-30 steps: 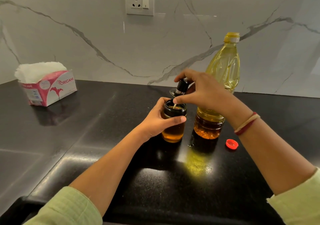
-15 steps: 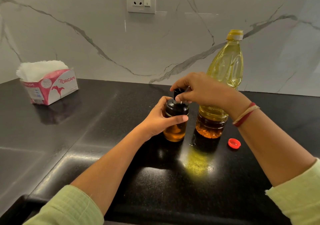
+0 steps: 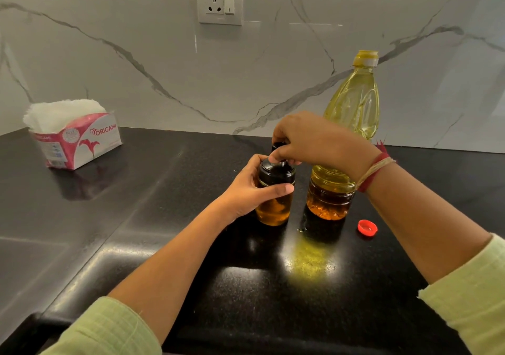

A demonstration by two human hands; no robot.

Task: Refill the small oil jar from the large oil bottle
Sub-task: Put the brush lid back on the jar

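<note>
Frame centre: lid (image 3: pixel 276 172), raised a second ago, is now seated on small oil jar (image 3: pixel 273 209), pinched by right hand (image 3: pixel 308 138); jar gripped by left hand (image 3: pixel 246 190). Pouring judged finished.

Both forearms are bare for a long way behind the hands. Well behind the left hand (image 3: pixel 246 190), a pale green sleeve (image 3: pixel 103 330) of soft, slightly crinkled cloth begins. The right sleeve (image 3: pixel 470 294) is the same pale green, with loose fibres at its cuff edge. Just behind the right hand (image 3: pixel 314 138), red and cream threads (image 3: pixel 374 171) circle the wrist, and a red tuft sticks out.
</note>
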